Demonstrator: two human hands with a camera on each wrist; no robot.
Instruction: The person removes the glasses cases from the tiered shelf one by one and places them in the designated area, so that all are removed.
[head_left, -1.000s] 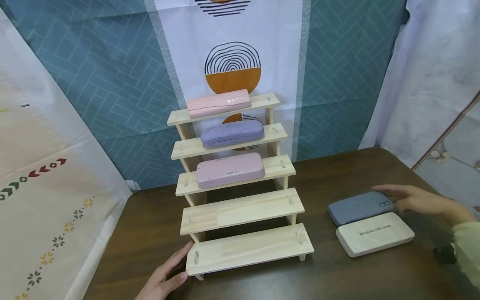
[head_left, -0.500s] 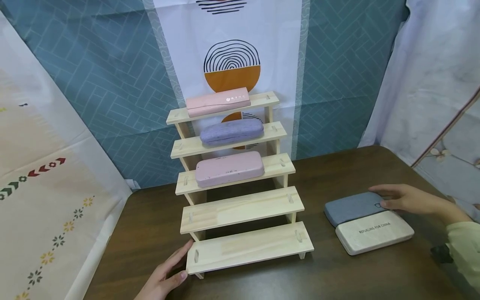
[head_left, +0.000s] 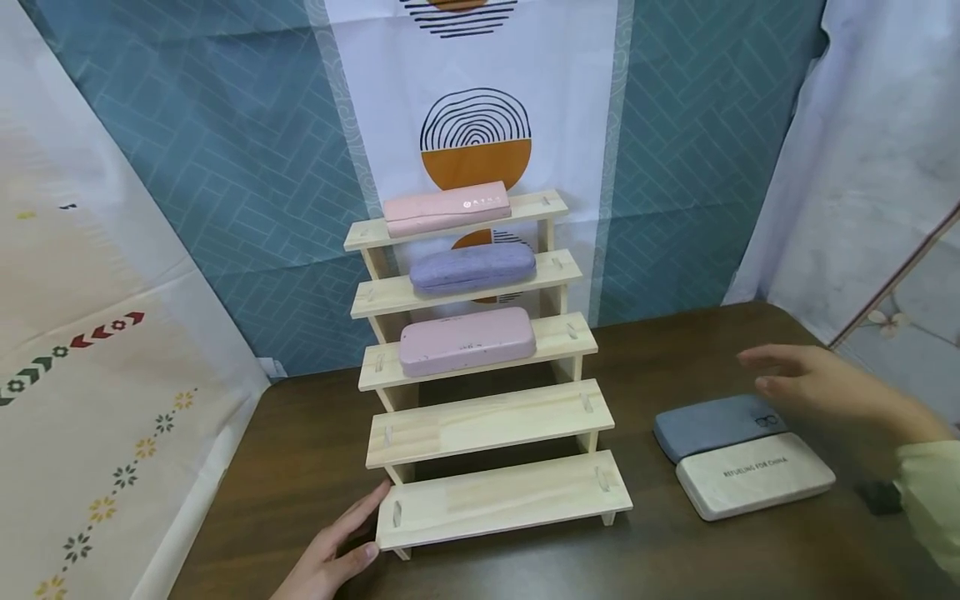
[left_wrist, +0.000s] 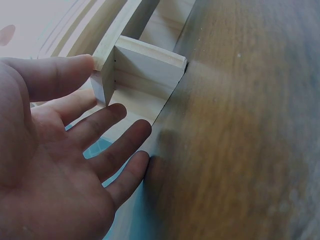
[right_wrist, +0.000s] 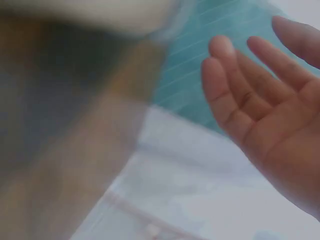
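my left hand (head_left: 326, 554) is at the left end of the lowest board of a wooden step rack (head_left: 525, 492); its thumb and fingertips touch this end, and the fingers are rather straight and spread, not closed around the wood. my right hand (head_left: 832, 387) is in the air above and near a grey-blue case (head_left: 712, 425), with fingers extended and thumb apart, and it holds nothing.

this grey-blue case lies on the desk (head_left: 675, 558), to the right of the rack. near its right end it carries a small dark drawing of eyeglasses. along its near side lies a white case (head_left: 757, 487), and the two seem to touch. on the white case i can read, in dark capital letters, "refueling for china".

on the rack stand three more cases, one on each of the upper three boards. the pink case (head_left: 446, 212), on the top, has a small round white logo and a row of white characters, which are too small for me to read. the blue-violet case (head_left: 472, 268) lies on the second board. the lilac case (head_left: 468, 343), on the third, has some small dark marks, which i cannot read.
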